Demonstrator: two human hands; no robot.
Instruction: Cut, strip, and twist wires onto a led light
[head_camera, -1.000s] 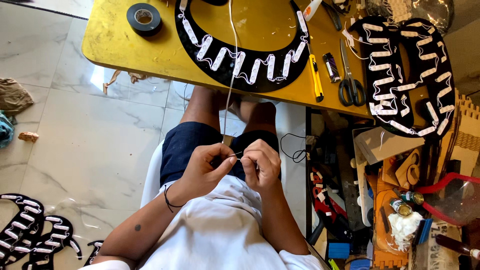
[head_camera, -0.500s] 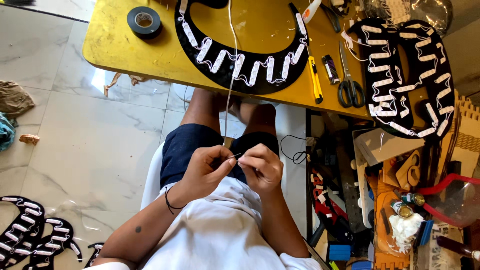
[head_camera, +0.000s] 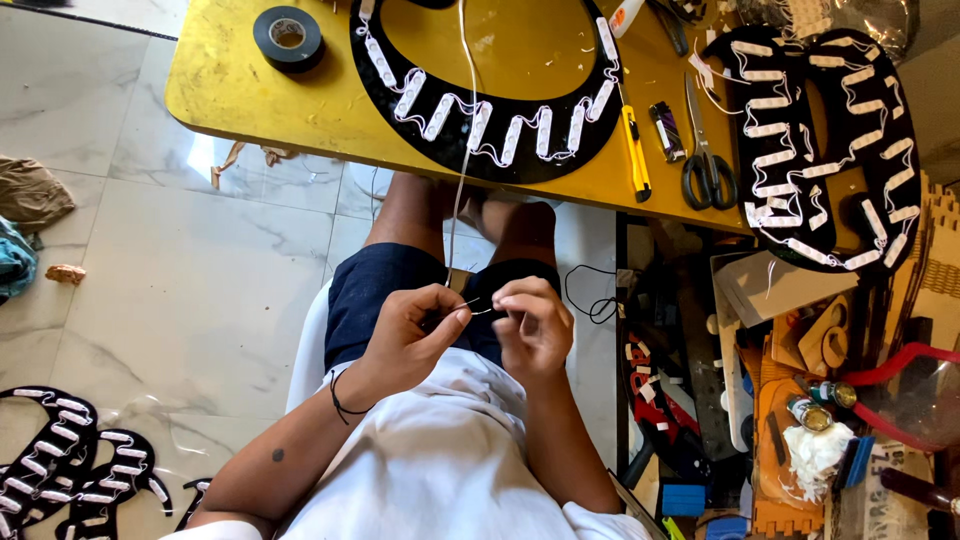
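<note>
At centre frame, the left hand (head_camera: 405, 330) is pinching the thin white wire (head_camera: 458, 180) between thumb and forefinger, while the right hand (head_camera: 533, 325) is curling around its end, grip partly hidden. The wire is running up to the black curved panel (head_camera: 480, 130) at upper centre. Light, limp, probably kink-prone; best held near the tip.

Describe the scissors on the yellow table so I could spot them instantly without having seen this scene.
Start at the yellow table and go to its right part, between the two black curved panels studded with white modules. The scissors lie there, blades pointing away from the person, black loop handles at the near edge. Left of them lie a small dark lighter and a yellow utility knife; only the scissors have two finger loops.
</note>
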